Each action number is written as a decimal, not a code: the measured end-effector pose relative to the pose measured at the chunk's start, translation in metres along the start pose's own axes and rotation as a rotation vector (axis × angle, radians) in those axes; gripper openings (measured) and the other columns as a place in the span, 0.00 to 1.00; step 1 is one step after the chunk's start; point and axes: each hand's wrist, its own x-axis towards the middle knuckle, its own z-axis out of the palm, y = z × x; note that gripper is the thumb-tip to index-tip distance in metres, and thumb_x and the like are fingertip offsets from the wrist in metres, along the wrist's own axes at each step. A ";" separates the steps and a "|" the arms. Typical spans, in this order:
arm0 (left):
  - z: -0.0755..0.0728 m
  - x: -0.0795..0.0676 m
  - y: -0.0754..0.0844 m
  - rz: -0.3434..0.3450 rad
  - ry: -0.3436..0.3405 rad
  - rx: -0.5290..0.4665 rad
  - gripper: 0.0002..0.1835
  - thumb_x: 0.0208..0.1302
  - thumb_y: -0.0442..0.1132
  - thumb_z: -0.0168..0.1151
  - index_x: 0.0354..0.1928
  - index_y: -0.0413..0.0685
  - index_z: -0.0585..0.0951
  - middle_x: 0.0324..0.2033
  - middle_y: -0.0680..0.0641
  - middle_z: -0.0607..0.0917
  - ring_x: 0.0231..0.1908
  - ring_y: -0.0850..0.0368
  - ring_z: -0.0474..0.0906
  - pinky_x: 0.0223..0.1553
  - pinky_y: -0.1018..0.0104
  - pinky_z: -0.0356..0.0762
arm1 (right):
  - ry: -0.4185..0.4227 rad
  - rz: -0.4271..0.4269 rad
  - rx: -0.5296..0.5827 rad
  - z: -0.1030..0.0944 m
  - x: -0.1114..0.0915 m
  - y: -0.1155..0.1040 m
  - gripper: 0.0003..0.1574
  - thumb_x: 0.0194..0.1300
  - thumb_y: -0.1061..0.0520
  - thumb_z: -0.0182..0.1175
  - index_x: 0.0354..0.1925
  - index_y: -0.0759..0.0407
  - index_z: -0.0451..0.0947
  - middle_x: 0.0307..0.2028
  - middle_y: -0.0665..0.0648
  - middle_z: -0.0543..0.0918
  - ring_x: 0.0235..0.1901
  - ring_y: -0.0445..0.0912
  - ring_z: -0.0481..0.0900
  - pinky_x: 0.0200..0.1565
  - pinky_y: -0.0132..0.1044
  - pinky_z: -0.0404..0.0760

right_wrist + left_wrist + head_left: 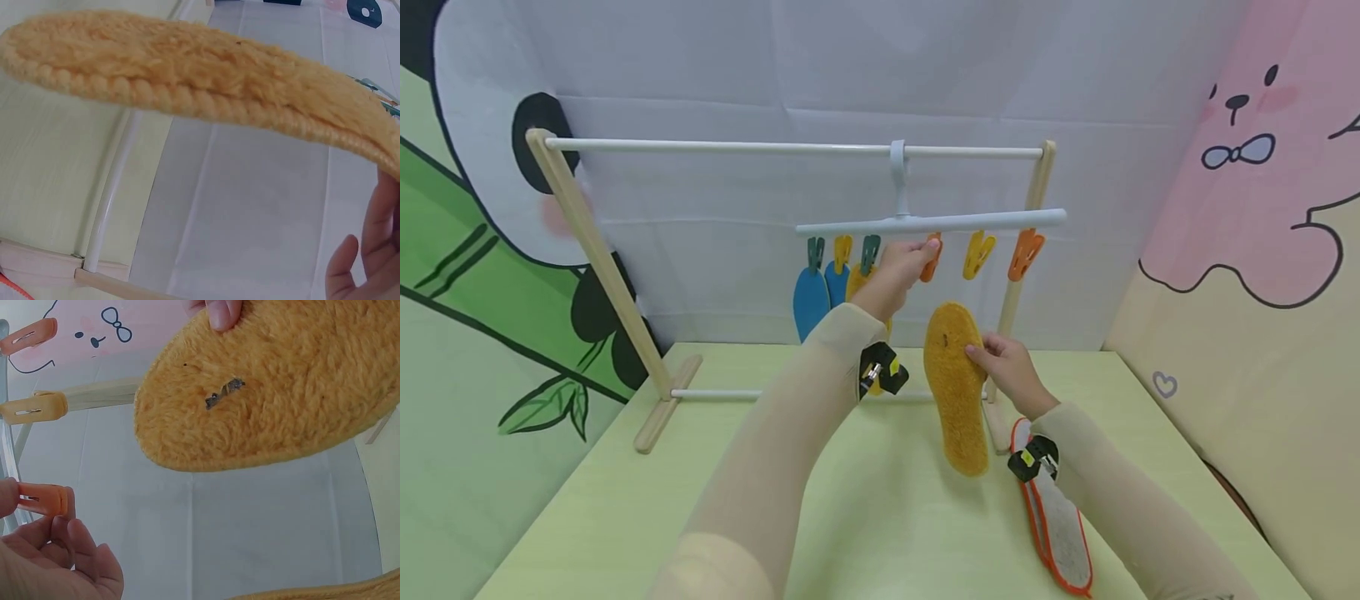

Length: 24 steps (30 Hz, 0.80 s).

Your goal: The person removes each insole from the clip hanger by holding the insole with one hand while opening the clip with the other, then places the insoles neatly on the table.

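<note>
Blue insoles (811, 305), two, hang at the left beneath a white hanger (988, 221). Left hand (891, 279): thumb and fingers pinch an orange clip (932, 260) below the hanger bar. Furry mustard insole (957, 400): stands nearly upright in the air, upper end below that clip and apart from it. Yellow clip (978, 255): hangs above, beyond the orange one. Right hand (1017, 375): pinches the mustard piece at its right edge, upper half, thumb on the furry face; most of its length extends below the grip. Grey insole (1065, 537), red-edged: lies on the table (1150, 433).
</note>
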 end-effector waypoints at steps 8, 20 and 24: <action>0.000 -0.001 -0.001 0.021 -0.013 -0.001 0.22 0.72 0.49 0.51 0.22 0.43 0.71 0.18 0.49 0.68 0.29 0.55 0.62 0.49 0.57 0.58 | -0.031 0.016 -0.047 -0.005 0.000 -0.002 0.16 0.69 0.59 0.56 0.39 0.76 0.75 0.23 0.47 0.77 0.24 0.38 0.72 0.30 0.29 0.73; 0.000 0.001 0.001 -0.009 0.007 0.001 0.19 0.71 0.49 0.52 0.30 0.40 0.77 0.24 0.48 0.72 0.34 0.54 0.64 0.49 0.58 0.59 | -0.082 -0.008 -0.100 -0.011 0.002 -0.002 0.16 0.68 0.60 0.56 0.40 0.77 0.76 0.23 0.48 0.78 0.24 0.39 0.72 0.29 0.30 0.74; 0.000 0.002 0.002 -0.029 0.009 0.012 0.19 0.71 0.49 0.53 0.42 0.37 0.81 0.33 0.48 0.77 0.40 0.54 0.68 0.58 0.57 0.63 | -0.066 0.004 -0.114 -0.015 0.001 0.002 0.16 0.69 0.59 0.56 0.41 0.76 0.76 0.24 0.48 0.78 0.25 0.39 0.72 0.29 0.31 0.74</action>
